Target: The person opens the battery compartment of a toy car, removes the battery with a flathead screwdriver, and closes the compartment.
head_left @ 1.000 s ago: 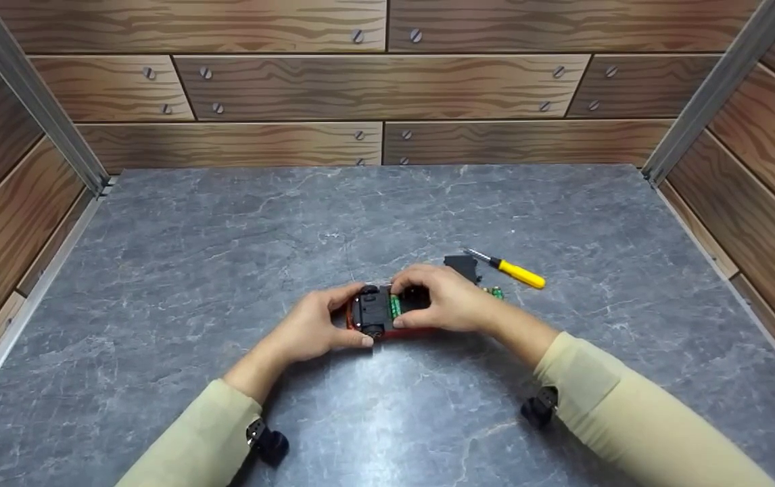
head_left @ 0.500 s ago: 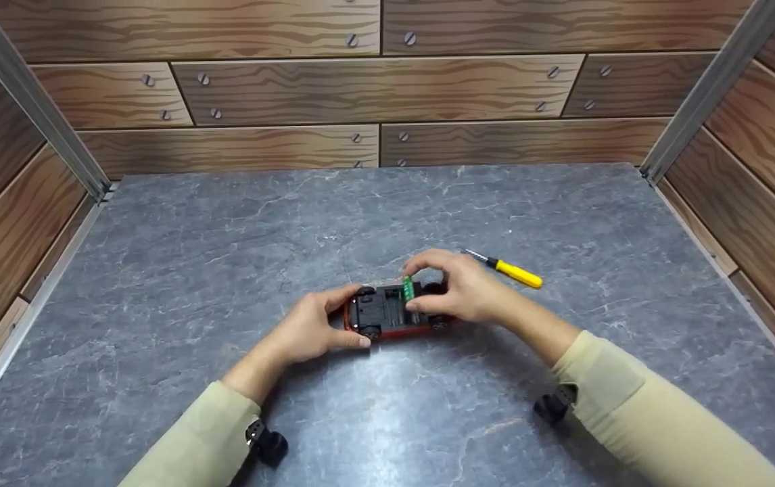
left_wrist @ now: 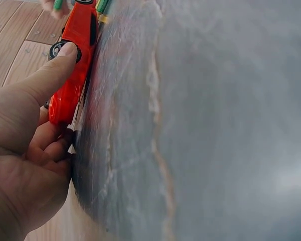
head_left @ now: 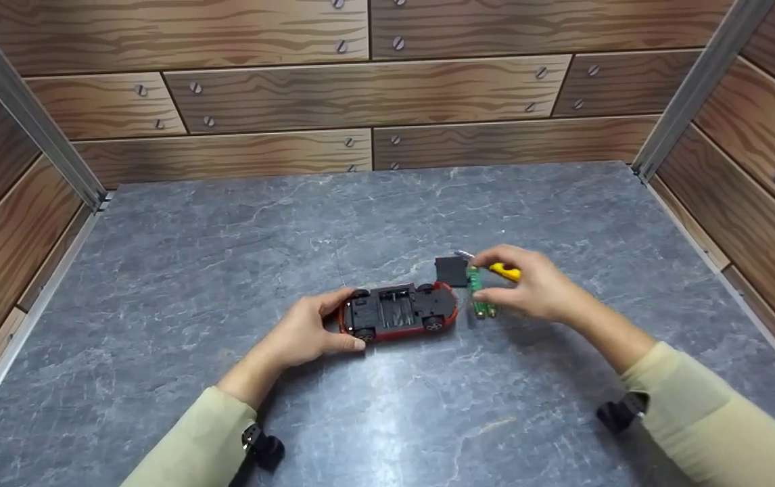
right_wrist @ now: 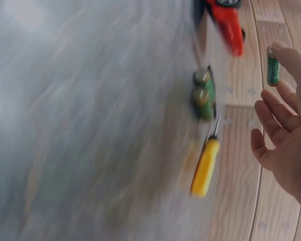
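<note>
A red toy car (head_left: 397, 313) lies wheels up, and the bay (head_left: 396, 309) in its black underside is uncovered. My left hand (head_left: 301, 330) grips the car's left end, with the thumb on a wheel in the left wrist view. Off the car's right end, my right hand (head_left: 529, 284) pinches a green battery (right_wrist: 273, 68) by its two ends between thumb and fingers. Under and beside that hand, two more green batteries (head_left: 481, 310) lie side by side on the table. A flat black cover (head_left: 451, 271) lies just left of the held battery.
A screwdriver with a yellow handle (head_left: 504, 272) lies behind the right hand, which partly hides it. The grey marbled table (head_left: 239, 230) is bounded by wood-patterned walls (head_left: 266, 95) at the back and sides.
My right hand has lifted the battery out of the car's bay and carried it right, over the loose batteries. The left hand keeps its grip on the car.
</note>
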The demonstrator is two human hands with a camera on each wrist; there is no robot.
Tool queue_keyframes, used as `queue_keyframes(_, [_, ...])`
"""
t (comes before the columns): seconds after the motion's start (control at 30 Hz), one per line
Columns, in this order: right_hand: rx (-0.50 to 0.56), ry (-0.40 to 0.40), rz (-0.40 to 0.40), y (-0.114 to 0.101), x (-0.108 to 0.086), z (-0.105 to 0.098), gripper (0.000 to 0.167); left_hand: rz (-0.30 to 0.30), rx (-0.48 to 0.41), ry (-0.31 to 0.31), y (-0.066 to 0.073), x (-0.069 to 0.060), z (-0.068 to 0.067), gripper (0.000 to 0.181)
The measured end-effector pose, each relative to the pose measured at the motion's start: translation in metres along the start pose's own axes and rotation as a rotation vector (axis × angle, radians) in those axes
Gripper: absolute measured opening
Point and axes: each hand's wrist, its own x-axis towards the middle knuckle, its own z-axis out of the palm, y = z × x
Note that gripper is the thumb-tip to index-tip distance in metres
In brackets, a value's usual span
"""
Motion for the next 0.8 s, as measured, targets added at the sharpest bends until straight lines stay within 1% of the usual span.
queue_keyframes(0.2, [-0.042, 0.023, 0.03, 0.02, -0.017, -0.011, 0.043, -0.011, -0.012, -0.002, 0.0, -0.001, 0.0, 0.098])
queue_keyframes(0.37, [-0.056, 0.028, 0.032, 0.03, -0.026, -0.012, 0.043, -0.007, -0.015, -0.003, 0.0, -0.001, 0.0, 0.097])
queue_keyframes(0.63, [-0.083, -0.004, 0.052, 0.039, -0.03, -0.006, 0.046, -0.011, -0.005, 0.001, 0.0, -0.002, -0.001, 0.098])
queue_keyframes(0.8, [-0.092, -0.007, 0.052, 0.042, -0.031, -0.005, 0.046, 0.008, 0.009, 0.004, -0.001, -0.001, -0.001, 0.097])
